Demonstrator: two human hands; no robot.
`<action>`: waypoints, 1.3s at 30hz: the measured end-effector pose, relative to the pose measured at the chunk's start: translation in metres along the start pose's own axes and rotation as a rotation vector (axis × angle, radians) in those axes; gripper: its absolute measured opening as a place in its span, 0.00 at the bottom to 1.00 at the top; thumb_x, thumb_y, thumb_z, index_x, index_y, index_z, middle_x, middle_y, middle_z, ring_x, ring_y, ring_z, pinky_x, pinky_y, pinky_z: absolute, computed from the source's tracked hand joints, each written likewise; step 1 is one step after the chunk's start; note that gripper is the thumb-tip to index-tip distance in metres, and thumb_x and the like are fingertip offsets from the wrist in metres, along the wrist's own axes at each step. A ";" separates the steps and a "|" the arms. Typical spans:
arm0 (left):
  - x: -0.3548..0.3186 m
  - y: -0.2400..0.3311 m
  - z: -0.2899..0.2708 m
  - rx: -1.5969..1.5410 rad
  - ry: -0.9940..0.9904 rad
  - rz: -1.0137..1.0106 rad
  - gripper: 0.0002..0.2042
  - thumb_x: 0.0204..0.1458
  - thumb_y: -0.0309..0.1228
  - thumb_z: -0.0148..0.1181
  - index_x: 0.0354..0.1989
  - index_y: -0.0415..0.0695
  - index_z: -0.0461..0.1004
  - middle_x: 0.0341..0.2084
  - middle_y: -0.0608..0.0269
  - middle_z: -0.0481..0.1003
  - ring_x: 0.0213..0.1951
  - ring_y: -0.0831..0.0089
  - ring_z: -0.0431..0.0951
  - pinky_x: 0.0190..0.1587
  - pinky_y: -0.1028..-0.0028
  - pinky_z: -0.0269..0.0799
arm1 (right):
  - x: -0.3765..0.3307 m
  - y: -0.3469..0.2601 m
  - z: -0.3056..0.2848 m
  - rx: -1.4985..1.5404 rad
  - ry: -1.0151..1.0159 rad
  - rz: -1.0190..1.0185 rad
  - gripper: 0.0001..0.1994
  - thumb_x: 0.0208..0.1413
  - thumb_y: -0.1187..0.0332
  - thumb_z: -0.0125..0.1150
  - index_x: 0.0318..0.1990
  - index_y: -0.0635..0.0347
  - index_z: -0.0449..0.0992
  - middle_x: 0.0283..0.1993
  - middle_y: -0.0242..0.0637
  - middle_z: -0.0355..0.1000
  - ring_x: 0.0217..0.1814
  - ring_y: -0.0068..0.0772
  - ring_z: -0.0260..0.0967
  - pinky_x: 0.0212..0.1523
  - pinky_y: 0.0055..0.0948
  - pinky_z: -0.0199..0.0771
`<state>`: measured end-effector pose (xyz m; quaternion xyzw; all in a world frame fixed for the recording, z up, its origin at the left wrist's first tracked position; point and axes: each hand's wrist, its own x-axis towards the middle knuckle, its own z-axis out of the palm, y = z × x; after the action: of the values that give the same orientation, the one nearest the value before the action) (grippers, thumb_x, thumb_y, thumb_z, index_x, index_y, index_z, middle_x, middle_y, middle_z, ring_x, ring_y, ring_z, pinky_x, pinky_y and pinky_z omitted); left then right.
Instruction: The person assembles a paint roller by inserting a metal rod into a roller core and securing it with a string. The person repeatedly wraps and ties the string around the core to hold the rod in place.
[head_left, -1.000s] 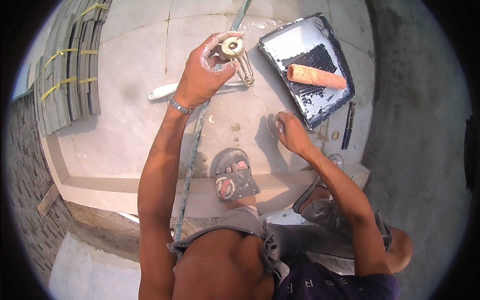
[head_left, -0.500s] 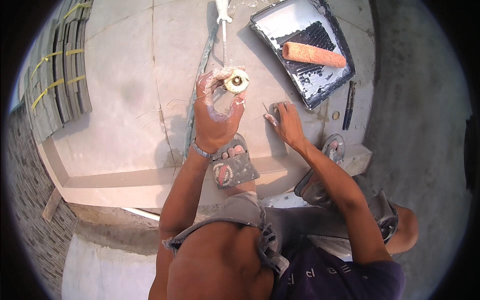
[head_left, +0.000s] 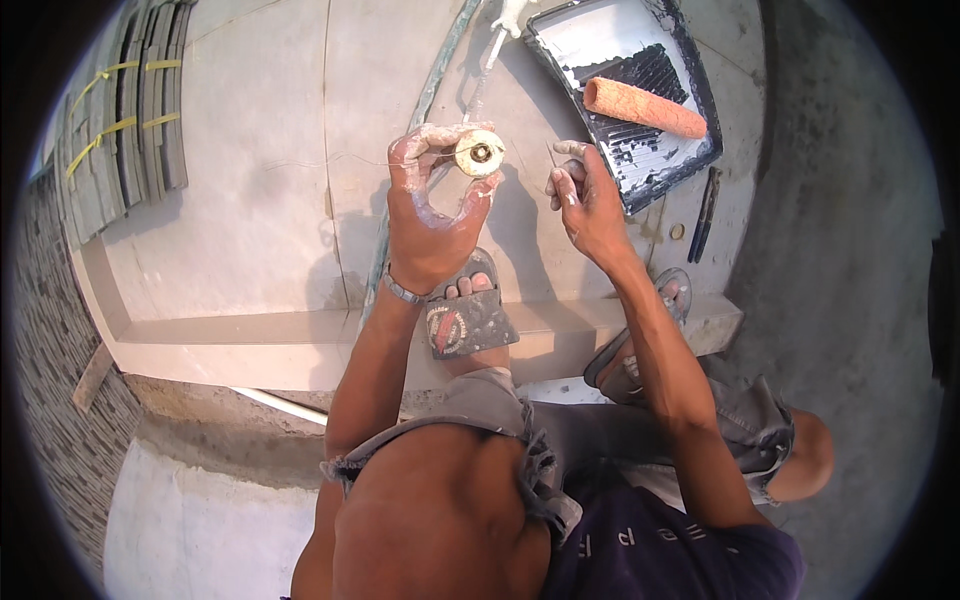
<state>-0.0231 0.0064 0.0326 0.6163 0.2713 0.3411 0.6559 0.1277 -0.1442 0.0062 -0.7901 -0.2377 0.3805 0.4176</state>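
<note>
Grey tiles, bundled with yellow straps, lay stacked at the far left of the pale slab, and they had not moved over the last second. What changed was the hands. The left hand, smeared with white, had been out over the slab a second earlier; it had since drawn back toward the body and risen, so that the spool stood above the sandalled left foot. Its thumb and fingers were curled round the spool's rim, pinching it face-up, and a thin string ran from it leftward across the slab. A hose passed beneath that hand.

The right hand had lifted off the slab, where it was resting flat a second before, and had come in just beside the spool. Its fingers were bunched together at the tips; whether they pinched the string's end I could not tell. My reading is that both hands had gathered on the spool to work the string.

Further right, the black tray with the orange roller stayed put, with a dark pencil-like tool beside it.
</note>
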 end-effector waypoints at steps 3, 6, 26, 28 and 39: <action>-0.006 0.000 0.000 0.110 -0.095 -0.087 0.29 0.51 0.14 0.67 0.62 0.39 0.64 0.53 0.49 0.77 0.56 0.63 0.80 0.59 0.64 0.77 | -0.004 -0.073 -0.017 0.036 -0.035 -0.100 0.09 0.74 0.72 0.52 0.56 0.66 0.72 0.31 0.32 0.72 0.32 0.22 0.67 0.36 0.29 0.72; -0.005 0.004 0.006 0.399 -0.181 -0.050 0.26 0.51 0.17 0.69 0.60 0.41 0.70 0.52 0.54 0.77 0.55 0.64 0.81 0.57 0.66 0.78 | -0.014 -0.116 -0.037 -0.157 -0.049 -0.160 0.07 0.73 0.71 0.53 0.50 0.66 0.71 0.30 0.39 0.71 0.32 0.35 0.67 0.36 0.35 0.70; -0.018 -0.009 -0.024 0.304 -0.201 0.024 0.23 0.55 0.14 0.64 0.61 0.36 0.73 0.54 0.49 0.81 0.53 0.61 0.84 0.51 0.69 0.84 | -0.049 -0.120 0.007 -0.194 0.070 -0.304 0.06 0.65 0.72 0.61 0.44 0.66 0.72 0.30 0.56 0.72 0.32 0.67 0.69 0.33 0.51 0.67; -0.019 -0.005 -0.023 0.285 -0.190 -0.026 0.23 0.53 0.13 0.64 0.60 0.38 0.74 0.55 0.49 0.81 0.53 0.58 0.84 0.49 0.67 0.85 | -0.049 -0.120 0.013 -0.177 0.090 -0.306 0.06 0.65 0.72 0.61 0.43 0.66 0.72 0.30 0.57 0.72 0.32 0.68 0.69 0.33 0.50 0.68; -0.019 -0.007 -0.019 0.223 -0.136 0.066 0.23 0.56 0.14 0.65 0.62 0.31 0.70 0.57 0.49 0.78 0.56 0.65 0.82 0.56 0.70 0.84 | -0.046 -0.113 0.021 -0.141 0.059 -0.313 0.07 0.62 0.74 0.63 0.43 0.68 0.73 0.32 0.57 0.73 0.34 0.68 0.71 0.33 0.49 0.70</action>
<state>-0.0491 0.0032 0.0223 0.7157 0.2421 0.2875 0.5886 0.0772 -0.1053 0.1123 -0.7815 -0.3717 0.2700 0.4221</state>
